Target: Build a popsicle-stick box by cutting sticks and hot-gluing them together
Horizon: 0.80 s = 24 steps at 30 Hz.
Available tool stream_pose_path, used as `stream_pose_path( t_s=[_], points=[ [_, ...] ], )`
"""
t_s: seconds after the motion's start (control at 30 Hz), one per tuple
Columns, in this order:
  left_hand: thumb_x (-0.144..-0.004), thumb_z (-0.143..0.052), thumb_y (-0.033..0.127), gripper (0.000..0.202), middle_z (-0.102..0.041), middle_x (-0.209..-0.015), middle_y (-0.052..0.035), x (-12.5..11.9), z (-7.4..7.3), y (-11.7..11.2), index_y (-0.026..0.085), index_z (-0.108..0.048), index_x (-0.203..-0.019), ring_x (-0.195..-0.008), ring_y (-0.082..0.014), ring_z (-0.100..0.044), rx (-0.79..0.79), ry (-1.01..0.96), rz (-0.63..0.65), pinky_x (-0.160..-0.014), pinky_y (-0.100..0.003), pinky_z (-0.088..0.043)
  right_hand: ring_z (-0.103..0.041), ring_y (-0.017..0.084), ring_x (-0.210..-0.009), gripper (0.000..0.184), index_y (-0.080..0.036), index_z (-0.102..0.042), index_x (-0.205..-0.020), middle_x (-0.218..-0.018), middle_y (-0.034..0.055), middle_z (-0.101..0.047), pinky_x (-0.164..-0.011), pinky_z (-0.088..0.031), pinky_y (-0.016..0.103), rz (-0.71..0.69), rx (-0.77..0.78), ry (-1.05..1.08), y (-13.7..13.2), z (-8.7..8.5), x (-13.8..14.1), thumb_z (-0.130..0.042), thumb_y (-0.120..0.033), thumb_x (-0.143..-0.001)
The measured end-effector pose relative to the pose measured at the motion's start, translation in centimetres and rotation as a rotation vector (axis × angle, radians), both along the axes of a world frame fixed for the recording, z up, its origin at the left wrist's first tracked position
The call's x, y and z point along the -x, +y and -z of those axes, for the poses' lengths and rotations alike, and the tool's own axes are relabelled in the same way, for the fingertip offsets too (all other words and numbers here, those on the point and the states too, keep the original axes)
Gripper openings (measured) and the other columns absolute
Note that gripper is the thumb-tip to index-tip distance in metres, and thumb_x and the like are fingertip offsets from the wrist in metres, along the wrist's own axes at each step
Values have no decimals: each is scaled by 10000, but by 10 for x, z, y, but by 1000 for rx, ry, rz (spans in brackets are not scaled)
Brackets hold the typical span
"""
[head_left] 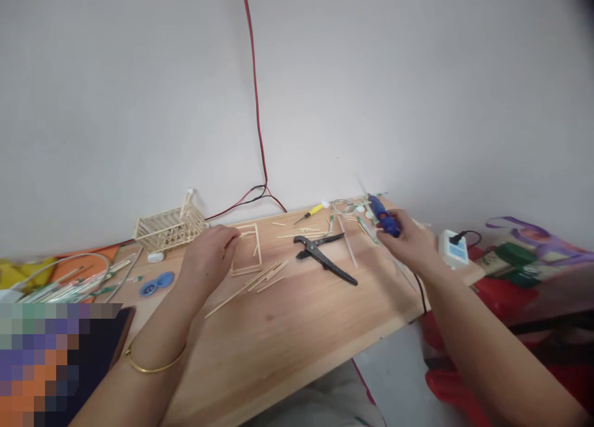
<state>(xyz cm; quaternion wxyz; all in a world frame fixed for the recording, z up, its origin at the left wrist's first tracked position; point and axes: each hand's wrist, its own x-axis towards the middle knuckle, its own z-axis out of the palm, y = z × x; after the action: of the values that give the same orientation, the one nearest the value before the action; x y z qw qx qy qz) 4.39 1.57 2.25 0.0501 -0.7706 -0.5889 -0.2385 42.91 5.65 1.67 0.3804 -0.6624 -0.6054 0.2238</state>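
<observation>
My left hand (211, 254), a gold bangle on its wrist, is closed at the left side of a flat frame of thin wooden sticks (258, 247). Its fingertips pinch what looks like a short wooden stick (247, 233); the palm hides part of the frame. My right hand (408, 238) grips a blue glue gun (383, 215) above the right part of the table, its thin end pointing up and left, slightly blurred. Loose wooden sticks (269, 277) lie just in front of the frame. Between my hands rest black-handled pliers (320, 257), spread apart.
A stick-built basket (169, 229) stands back left, near a blue open cap-like container (156, 283). A yellow screwdriver (315, 211) and a pale glue stick (347, 241) lie behind the pliers. At the right edge sits a white power socket (453, 249) with a black plug.
</observation>
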Motion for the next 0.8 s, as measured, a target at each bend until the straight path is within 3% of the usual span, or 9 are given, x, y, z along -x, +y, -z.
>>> stream_pose_path(
  t_s=[0.13,0.23,0.3,0.43,0.57,0.63,0.8],
  points=[
    [-865,-377,288,250,-651,-823,-66,4,0,0,190,-606,-844,-786,-208,-580,-5,-54,-2,-716,-315,-426,-292,65,-461,355,-209,-514,-784,-737,4,-523,-479,-334,261,-221,228,506,3,-15,13,-555,-558,-737],
    [-861,-394,296,225,-642,-820,-53,-1,-4,-4,191,-590,-826,-784,-189,-576,-29,-156,7,-716,-293,-424,-219,39,-449,358,-194,-509,-741,-717,-23,-502,-447,-298,226,-335,422,782,4,-14,11,-643,-522,-698],
    [-859,-402,293,212,-637,-822,-45,-7,-8,-5,188,-582,-823,-782,-177,-570,-18,-202,47,-712,-284,-419,-207,35,-448,340,-191,-514,-744,-711,-34,-487,-441,-290,214,-348,443,875,3,-12,6,-653,-499,-710],
    [-859,-402,272,204,-628,-793,-34,-21,-18,-8,181,-577,-807,-758,-161,-556,33,-231,146,-694,-276,-409,-263,36,-461,268,-207,-510,-773,-740,-37,-495,-459,-306,211,-340,380,932,2,-11,-3,-677,-409,-720],
    [-854,-416,292,221,-633,-787,-38,-35,-22,-13,179,-600,-811,-744,-159,-555,57,-303,143,-688,-280,-417,-351,61,-507,232,-220,-484,-774,-782,-28,-527,-486,-329,231,-387,374,924,1,-13,3,-670,-343,-715],
    [-846,-438,313,226,-637,-765,-34,-45,-20,-16,178,-615,-816,-718,-153,-559,116,-424,143,-675,-275,-429,-359,63,-516,216,-215,-482,-771,-791,-27,-532,-483,-323,230,-438,408,911,-1,-13,12,-661,-321,-713],
    [-804,-514,320,201,-637,-702,-16,-83,-12,-18,174,-645,-846,-671,-134,-570,405,-839,283,-653,-255,-452,-331,51,-499,198,-198,-503,-782,-771,-25,-513,-473,-314,220,-588,423,895,-10,-9,48,-655,-289,-694]
  ],
)
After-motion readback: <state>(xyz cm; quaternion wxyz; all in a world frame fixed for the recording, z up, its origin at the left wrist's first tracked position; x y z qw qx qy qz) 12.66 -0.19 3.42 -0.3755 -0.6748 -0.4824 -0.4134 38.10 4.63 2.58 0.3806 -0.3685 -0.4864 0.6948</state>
